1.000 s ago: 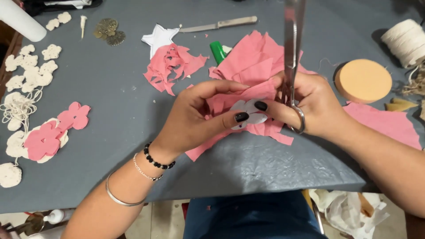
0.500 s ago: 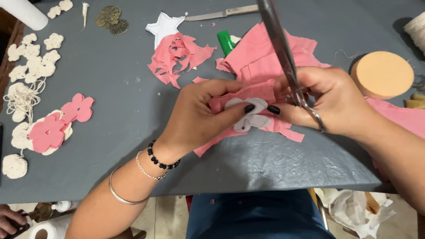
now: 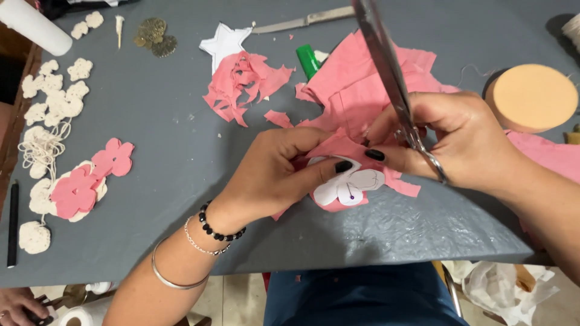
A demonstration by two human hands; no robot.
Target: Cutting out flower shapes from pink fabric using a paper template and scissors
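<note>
Over the last second the scissors point(image 3: 386, 78) had tilted from upright to a leftward slant, suggesting the cut was turning along the white flower template point(image 3: 347, 186). The right hand point(image 3: 453, 142) gripped the scissors' handles, while the left hand point(image 3: 275, 175) pinched the template and pink fabric point(image 3: 356, 96) together just above the grey tabletop point(image 3: 151, 133).

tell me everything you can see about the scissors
The scissors look like shiny silver metal, long and narrow. Their blades point up and away toward the top edge, tilted slightly left. The right hand grips the handle end, a metal loop showing below the fingers. They hover over pink fabric. Whether the blades are open is unclear.
</note>
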